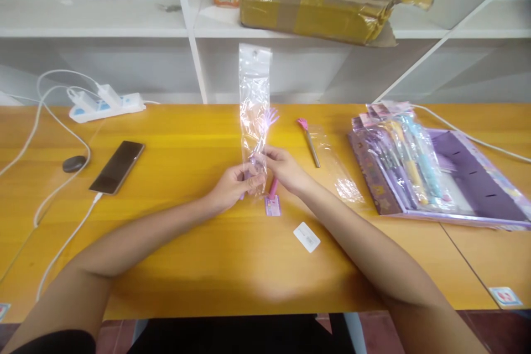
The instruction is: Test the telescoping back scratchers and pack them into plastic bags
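A long clear plastic bag (254,86) stands upright between my hands, its hang-hole flap at the top. My left hand (236,185) pinches the lower part, with a bit of purple showing by its fingers. My right hand (286,168) is closed on the bag's right side at the same height. A pale purple hand-shaped back scratcher head (269,119) shows at the bag's right edge; whether it is inside or behind I cannot tell. Below my right hand lie a pink handle (272,188) and a small purple card (272,207). A pink-headed back scratcher (309,142) lies further right.
A purple display box (485,171) with several bagged back scratchers (402,160) stands at right. Near me lies a white card (307,237); another clear bag (342,177) lies flat. Left are a phone (118,167), cables and a power strip (108,106). A taped carton (319,5) sits on the shelf.
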The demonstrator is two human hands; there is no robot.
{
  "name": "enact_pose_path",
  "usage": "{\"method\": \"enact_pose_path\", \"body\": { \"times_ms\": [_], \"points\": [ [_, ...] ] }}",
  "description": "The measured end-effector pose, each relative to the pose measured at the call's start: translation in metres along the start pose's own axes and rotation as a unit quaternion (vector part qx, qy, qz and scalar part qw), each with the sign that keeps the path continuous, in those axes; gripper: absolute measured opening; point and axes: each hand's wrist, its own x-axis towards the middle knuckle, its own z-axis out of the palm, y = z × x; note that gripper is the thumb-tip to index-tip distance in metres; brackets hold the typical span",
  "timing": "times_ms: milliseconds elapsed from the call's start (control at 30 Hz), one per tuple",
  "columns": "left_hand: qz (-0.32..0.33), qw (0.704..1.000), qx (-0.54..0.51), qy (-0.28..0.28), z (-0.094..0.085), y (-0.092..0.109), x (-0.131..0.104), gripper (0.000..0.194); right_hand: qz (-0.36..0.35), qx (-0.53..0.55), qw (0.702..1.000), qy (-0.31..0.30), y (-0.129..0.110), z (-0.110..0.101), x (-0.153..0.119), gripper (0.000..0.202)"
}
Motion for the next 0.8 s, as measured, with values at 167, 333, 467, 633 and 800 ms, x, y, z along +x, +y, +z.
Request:
{"method": "enact_pose_path", "body": {
  "times_ms": [167,333,467,633,800],
  "points": [
    [0.083,0.994,-0.02,0.075,-0.006,0.001,0.006,0.042,-0.075,0.082,0.982,0.152,-0.012,-0.009,-0.001,0.047],
    [0.092,0.972,-0.107,0.188,-0.023,0.015,0.022,0.032,-0.038,-0.098,0.989,0.1,-0.045,-0.031,-0.018,0.05],
    [0.127,0.957,-0.14,0.222,-0.034,0.035,0.026,0.02,-0.001,-0.27,0.96,-0.074,-0.073,-0.036,-0.038,0.06],
    [0.14,0.948,-0.179,0.222,-0.035,0.054,0.021,0.019,0.04,-0.291,0.941,-0.17,-0.077,-0.03,-0.044,0.063],
    [0.149,0.95,-0.171,0.213,-0.03,0.065,0.015,0.021,0.112,-0.106,0.964,-0.214,-0.057,-0.031,-0.036,0.066]
  ]
}}
